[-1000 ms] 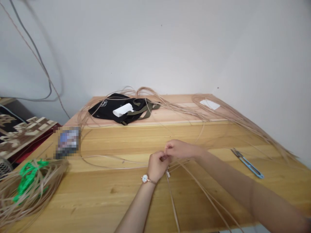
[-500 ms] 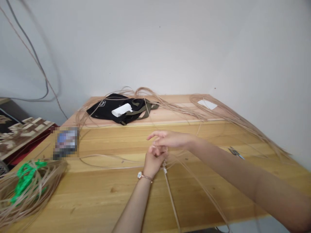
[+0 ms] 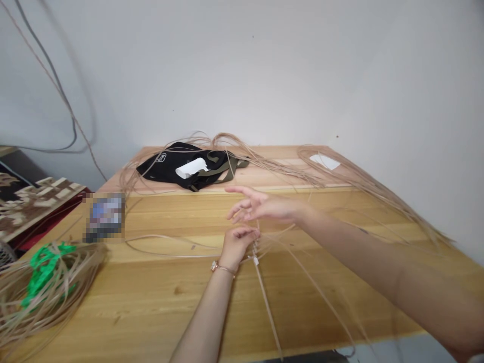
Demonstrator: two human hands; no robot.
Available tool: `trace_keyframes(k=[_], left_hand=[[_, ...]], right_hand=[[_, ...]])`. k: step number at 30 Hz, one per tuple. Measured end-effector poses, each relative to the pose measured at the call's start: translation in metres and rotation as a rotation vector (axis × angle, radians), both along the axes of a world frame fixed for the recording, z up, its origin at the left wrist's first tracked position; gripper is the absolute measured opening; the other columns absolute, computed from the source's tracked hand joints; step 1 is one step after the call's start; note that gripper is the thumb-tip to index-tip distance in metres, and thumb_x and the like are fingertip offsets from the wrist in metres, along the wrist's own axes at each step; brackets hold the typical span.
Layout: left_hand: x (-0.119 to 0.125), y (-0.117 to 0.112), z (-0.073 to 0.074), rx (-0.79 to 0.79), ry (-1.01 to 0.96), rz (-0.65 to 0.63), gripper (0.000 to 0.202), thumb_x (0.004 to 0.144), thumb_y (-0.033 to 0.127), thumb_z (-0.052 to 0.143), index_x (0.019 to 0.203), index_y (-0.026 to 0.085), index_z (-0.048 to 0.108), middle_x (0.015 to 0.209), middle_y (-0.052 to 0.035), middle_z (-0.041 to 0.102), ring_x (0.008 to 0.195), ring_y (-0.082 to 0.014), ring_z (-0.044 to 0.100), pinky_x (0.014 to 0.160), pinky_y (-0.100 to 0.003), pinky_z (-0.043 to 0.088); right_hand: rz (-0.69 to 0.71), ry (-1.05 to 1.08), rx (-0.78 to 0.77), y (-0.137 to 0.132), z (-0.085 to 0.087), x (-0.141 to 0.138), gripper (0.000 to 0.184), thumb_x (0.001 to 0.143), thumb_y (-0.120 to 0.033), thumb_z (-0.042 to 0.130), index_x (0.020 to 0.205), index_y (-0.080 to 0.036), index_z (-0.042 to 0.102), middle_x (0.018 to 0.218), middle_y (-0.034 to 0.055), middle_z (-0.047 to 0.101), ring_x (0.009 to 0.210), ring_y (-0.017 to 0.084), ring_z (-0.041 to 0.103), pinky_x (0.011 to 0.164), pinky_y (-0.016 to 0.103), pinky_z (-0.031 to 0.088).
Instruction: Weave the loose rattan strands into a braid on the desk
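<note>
Wooden tabletop (image 3: pixel 181 297) beneath crossed rattan strands (image 3: pixel 264 242): the left hand (image 3: pixel 238 244) curls at their crossing, apparently pinching them, while the right hand (image 3: pixel 260 206) stays open just above them.

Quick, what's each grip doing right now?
Left hand: closed, pinching cane strips.
Right hand: open, holding nothing.
</note>
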State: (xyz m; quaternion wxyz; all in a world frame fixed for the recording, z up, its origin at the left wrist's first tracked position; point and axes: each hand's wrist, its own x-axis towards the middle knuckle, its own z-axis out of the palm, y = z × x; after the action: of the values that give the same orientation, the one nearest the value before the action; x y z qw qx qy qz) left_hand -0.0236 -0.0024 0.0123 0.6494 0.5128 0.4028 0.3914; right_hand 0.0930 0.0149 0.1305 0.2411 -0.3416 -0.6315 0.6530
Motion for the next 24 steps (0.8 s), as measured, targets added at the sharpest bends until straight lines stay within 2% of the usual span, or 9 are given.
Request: trace_keyframes(k=[2, 5, 8, 11, 16, 18, 20, 22, 24], left_hand=[[0.0, 0.0, -0.002, -0.015, -0.003, -0.013, 0.02, 0.055, 0.03, 0.069, 0.061, 0.011, 0.068, 0.06, -0.0048, 0.065, 0.053, -0.0116, 0.054, 0.055, -0.023, 0.041], [0.002, -0.001, -0.005, -0.036, 0.01, -0.032, 0.021, 0.052, 0.03, 0.071, 0.061, 0.01, 0.068, 0.055, -0.0046, 0.064, 0.047, -0.01, 0.05, 0.049, -0.022, 0.038], [0.004, -0.001, -0.006, -0.055, 0.003, -0.038, 0.022, 0.053, 0.03, 0.071, 0.062, 0.011, 0.068, 0.058, -0.0053, 0.066, 0.047, -0.01, 0.051, 0.049, -0.022, 0.038], [0.004, -0.001, -0.005, -0.055, -0.011, -0.035, 0.02, 0.053, 0.029, 0.071, 0.062, 0.011, 0.068, 0.06, -0.0057, 0.066, 0.05, -0.0109, 0.053, 0.052, -0.023, 0.039], [0.002, 0.0, -0.004, -0.047, -0.053, -0.018, 0.017, 0.054, 0.027, 0.071, 0.061, 0.012, 0.069, 0.062, -0.0043, 0.066, 0.056, -0.0114, 0.054, 0.057, -0.022, 0.04], [0.001, 0.0, -0.003, -0.058, -0.081, -0.01, 0.016, 0.054, 0.027, 0.071, 0.059, 0.013, 0.068, 0.064, -0.0041, 0.066, 0.058, -0.0116, 0.055, 0.057, -0.022, 0.04], [0.0, 0.0, -0.002, -0.081, -0.108, -0.005, 0.016, 0.055, 0.028, 0.07, 0.058, 0.012, 0.068, 0.062, -0.0041, 0.066, 0.057, -0.0115, 0.055, 0.057, -0.022, 0.04], [0.0, 0.0, -0.001, -0.105, -0.134, -0.003, 0.016, 0.054, 0.027, 0.071, 0.058, 0.012, 0.068, 0.059, -0.0036, 0.065, 0.055, -0.0112, 0.054, 0.056, -0.023, 0.04], [0.001, 0.0, 0.0, -0.119, -0.166, 0.002, 0.017, 0.052, 0.026, 0.071, 0.058, 0.011, 0.068, 0.057, -0.0028, 0.065, 0.055, -0.0112, 0.054, 0.058, -0.023, 0.04]], right_hand=[[-0.02, -0.076, 0.075, 0.0, -0.005, 0.005, 0.063, 0.073, -0.005, 0.044, 0.128, -0.023, 0.019, 0.098, 0.0033, 0.055, 0.062, 0.003, 0.05, 0.055, 0.013, 0.04], [-0.036, -0.276, 0.184, 0.003, 0.002, 0.002, 0.043, 0.075, -0.007, 0.04, 0.117, -0.018, 0.038, 0.089, 0.0027, 0.057, 0.044, 0.0, 0.036, 0.04, 0.011, 0.03], [-0.101, -0.459, 0.224, 0.007, 0.018, -0.009, 0.025, 0.078, -0.018, 0.041, 0.101, -0.014, 0.049, 0.08, 0.0024, 0.056, 0.043, 0.002, 0.037, 0.038, 0.013, 0.03], [-0.198, -0.69, 0.323, 0.009, 0.032, -0.024, 0.024, 0.071, -0.013, 0.044, 0.093, -0.014, 0.054, 0.077, 0.003, 0.056, 0.055, 0.006, 0.046, 0.046, 0.015, 0.035], [0.051, -1.027, 0.549, 0.013, 0.043, -0.042, 0.039, 0.055, -0.006, 0.049, 0.093, -0.012, 0.056, 0.079, 0.0056, 0.057, 0.067, 0.013, 0.051, 0.049, 0.019, 0.035], [0.083, -0.956, 0.607, 0.014, 0.034, -0.037, 0.048, 0.054, -0.005, 0.051, 0.102, -0.011, 0.052, 0.085, 0.0054, 0.056, 0.069, 0.013, 0.051, 0.051, 0.018, 0.037], [-0.004, -0.829, 0.627, 0.013, 0.017, -0.025, 0.054, 0.055, -0.006, 0.052, 0.109, -0.011, 0.047, 0.091, 0.0059, 0.055, 0.075, 0.012, 0.052, 0.057, 0.018, 0.039], [-0.164, -0.771, 0.587, 0.009, -0.004, -0.012, 0.045, 0.059, -0.009, 0.054, 0.104, -0.01, 0.052, 0.091, 0.0065, 0.057, 0.077, 0.012, 0.052, 0.061, 0.019, 0.04], [-0.21, -0.736, 0.478, 0.002, -0.022, -0.001, 0.026, 0.065, -0.014, 0.054, 0.09, -0.01, 0.06, 0.08, 0.0049, 0.061, 0.069, 0.011, 0.054, 0.059, 0.018, 0.04]])
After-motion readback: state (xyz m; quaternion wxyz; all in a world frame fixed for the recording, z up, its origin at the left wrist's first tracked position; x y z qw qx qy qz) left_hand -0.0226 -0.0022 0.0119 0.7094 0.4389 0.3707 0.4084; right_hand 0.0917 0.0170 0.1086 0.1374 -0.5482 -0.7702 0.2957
